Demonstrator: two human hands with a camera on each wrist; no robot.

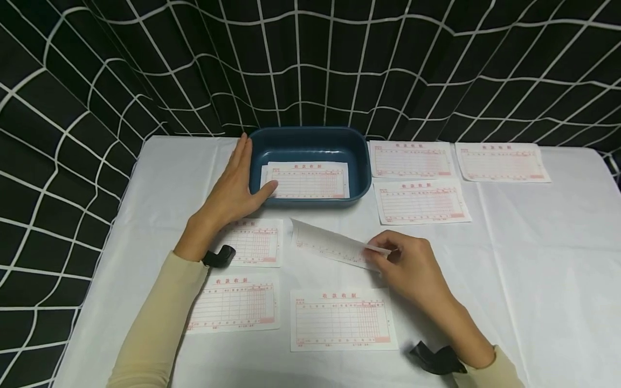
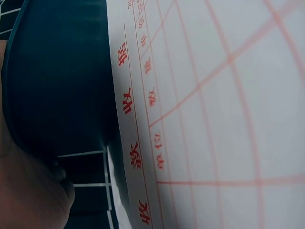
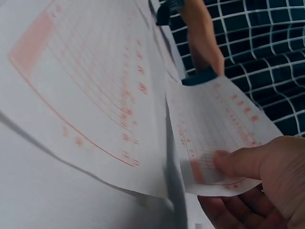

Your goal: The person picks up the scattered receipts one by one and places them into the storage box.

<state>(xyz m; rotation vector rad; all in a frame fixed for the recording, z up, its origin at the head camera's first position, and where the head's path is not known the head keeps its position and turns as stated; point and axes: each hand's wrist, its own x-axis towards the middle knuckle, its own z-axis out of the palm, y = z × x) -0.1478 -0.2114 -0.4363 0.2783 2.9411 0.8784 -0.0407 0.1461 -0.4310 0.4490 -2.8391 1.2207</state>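
Observation:
My right hand [image 1: 405, 264] pinches a receipt slip [image 1: 330, 242] by its right end, thumb on one face and fingers behind. The slip is raised and tilted above the table, in front of a dark blue plastic basin [image 1: 310, 133]. In the right wrist view the slip's red-printed face [image 3: 209, 124] shows beside the thumb. My left hand [image 1: 235, 183] rests at the basin's left side, fingers straight along the rim and thumb over the front edge. Inside the basin lie stacked slips [image 1: 308, 180], which overlap each other. In the left wrist view the basin wall [image 2: 62, 71] stands beside the fingers.
More slips lie flat on the white-covered table [image 1: 533, 269]: one near the front [image 1: 342, 320], two at the left, including a slip [image 1: 237, 304] partly under the left arm. Several lie right of the basin, including a slip [image 1: 419, 202]. Behind hangs a black white-grid curtain [image 1: 310, 64].

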